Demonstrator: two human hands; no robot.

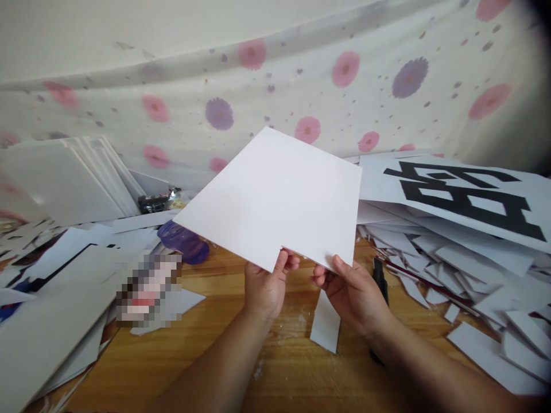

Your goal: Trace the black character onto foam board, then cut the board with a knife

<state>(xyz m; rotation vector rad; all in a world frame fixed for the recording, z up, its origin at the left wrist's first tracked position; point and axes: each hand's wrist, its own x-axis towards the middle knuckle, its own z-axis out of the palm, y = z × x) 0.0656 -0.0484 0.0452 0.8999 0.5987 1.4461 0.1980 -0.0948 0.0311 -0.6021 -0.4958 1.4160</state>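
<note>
A white foam board piece (275,195) with a notch in its lower edge is held up above the wooden table. My left hand (267,284) pinches it beside the notch, thumb in front. Farther right along the same edge, my right hand (353,289) grips it with the thumb on its face. Below my right hand a small white offcut (326,322) lies on the table. Partly hidden behind my right wrist is a black tool (380,281), whose kind I cannot make out.
Scraps of white board (447,269) heap up at the right, under a sheet with black characters (469,195). Large white boards (51,327) lie at the left, near a purple object (185,241) and a pixelated item (148,289). A flowered cloth (275,86) covers the wall behind the table (198,350).
</note>
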